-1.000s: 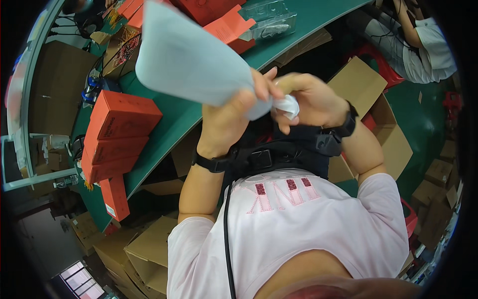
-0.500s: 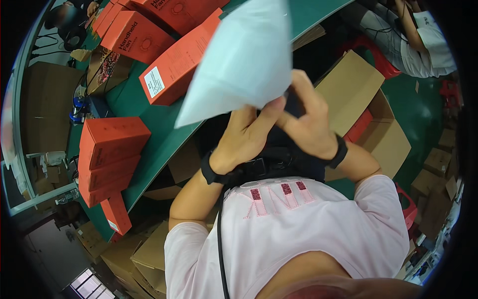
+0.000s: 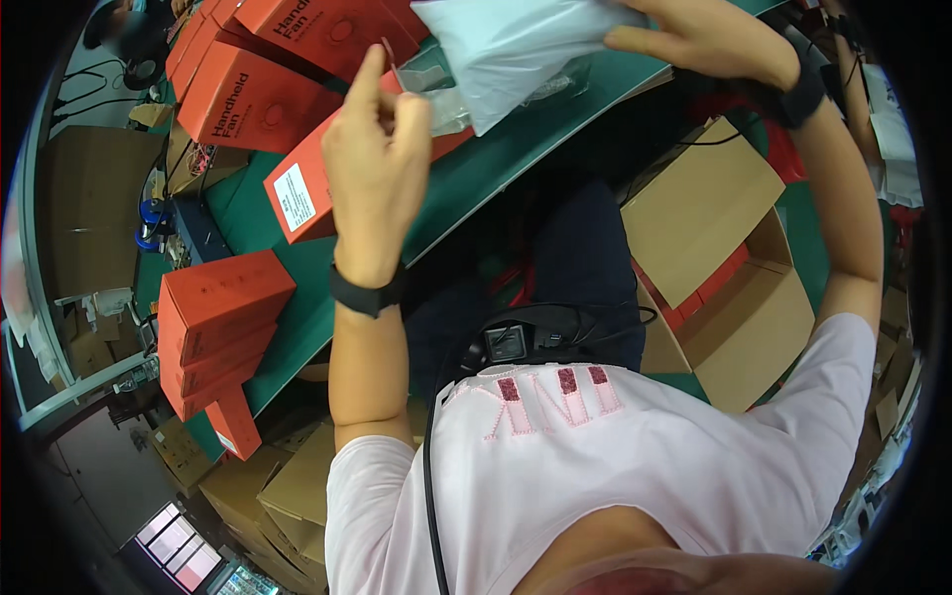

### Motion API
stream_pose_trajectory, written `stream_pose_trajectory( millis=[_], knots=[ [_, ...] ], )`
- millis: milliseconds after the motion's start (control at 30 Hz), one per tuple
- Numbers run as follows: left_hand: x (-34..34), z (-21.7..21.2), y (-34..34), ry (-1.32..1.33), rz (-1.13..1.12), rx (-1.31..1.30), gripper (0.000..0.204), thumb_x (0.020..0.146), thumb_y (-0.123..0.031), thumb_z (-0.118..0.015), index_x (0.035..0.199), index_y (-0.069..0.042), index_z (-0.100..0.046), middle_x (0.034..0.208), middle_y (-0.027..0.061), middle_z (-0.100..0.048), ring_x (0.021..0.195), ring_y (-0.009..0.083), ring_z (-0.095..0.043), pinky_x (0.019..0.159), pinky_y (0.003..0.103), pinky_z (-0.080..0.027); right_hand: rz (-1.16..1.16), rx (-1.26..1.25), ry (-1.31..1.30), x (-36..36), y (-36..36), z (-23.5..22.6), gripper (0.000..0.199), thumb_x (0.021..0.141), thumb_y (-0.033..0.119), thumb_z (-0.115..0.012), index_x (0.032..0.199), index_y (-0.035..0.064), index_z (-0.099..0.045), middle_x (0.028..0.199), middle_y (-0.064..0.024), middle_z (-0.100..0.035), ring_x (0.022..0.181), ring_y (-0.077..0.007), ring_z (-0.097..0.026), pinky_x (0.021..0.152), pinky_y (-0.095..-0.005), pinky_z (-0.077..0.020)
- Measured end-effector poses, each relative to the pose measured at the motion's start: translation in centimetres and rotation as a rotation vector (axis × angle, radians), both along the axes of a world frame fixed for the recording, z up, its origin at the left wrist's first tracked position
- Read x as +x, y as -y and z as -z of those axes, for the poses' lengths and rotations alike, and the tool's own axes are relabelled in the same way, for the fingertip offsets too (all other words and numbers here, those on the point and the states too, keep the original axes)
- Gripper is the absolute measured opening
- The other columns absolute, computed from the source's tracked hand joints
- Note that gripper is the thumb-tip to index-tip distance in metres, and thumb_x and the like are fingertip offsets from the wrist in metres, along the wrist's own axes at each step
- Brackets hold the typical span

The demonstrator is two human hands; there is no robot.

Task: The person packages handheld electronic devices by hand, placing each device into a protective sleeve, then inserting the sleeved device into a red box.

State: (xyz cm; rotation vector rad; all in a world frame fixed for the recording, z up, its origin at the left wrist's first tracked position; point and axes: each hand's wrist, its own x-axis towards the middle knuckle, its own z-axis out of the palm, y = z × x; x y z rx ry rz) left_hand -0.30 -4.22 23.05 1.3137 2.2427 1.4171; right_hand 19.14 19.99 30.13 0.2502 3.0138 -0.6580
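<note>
A pale, puffy plastic bag (image 3: 526,50) hangs over the table at the top, its right end gripped by my right hand (image 3: 724,40). My left hand (image 3: 379,164) is closed, fingers curled at the edge and raised flap of a red box (image 3: 315,164) lying on the table with a white label on its end. Clear plastic packaging (image 3: 446,107) shows beside the left fingers, partly under the bag. What it contains cannot be made out.
More red boxes (image 3: 248,109) stand at the far left, and a stack of them (image 3: 223,302) sits on the green table (image 3: 476,193) nearer me. An open cardboard carton (image 3: 744,327) holding red boxes is on the right. A person (image 3: 129,35) sits across the table.
My hands, together on the bag before, have parted. The right has carried the bag up and right; the left has moved left onto the red box. Clear packaging has come into view.
</note>
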Motion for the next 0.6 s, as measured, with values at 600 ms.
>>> stream_pose_trajectory(
  millis=[600],
  knots=[
    [-0.5,1.5,0.6,0.087,0.123,-0.020,0.055,0.097,-0.013,-0.050,0.148,0.007,-0.045,0.069,0.0072,-0.056,0.061,0.0098,-0.051,0.057,0.028,-0.043,-0.008,-0.026,-0.690,-5.4,4.2,8.6,0.024,0.098,0.019,-0.059,0.107,-0.0010,-0.068,0.110,-0.0212,-0.059,0.106,-0.0378,-0.057,0.093,-0.0423,-0.0469]
  ],
)
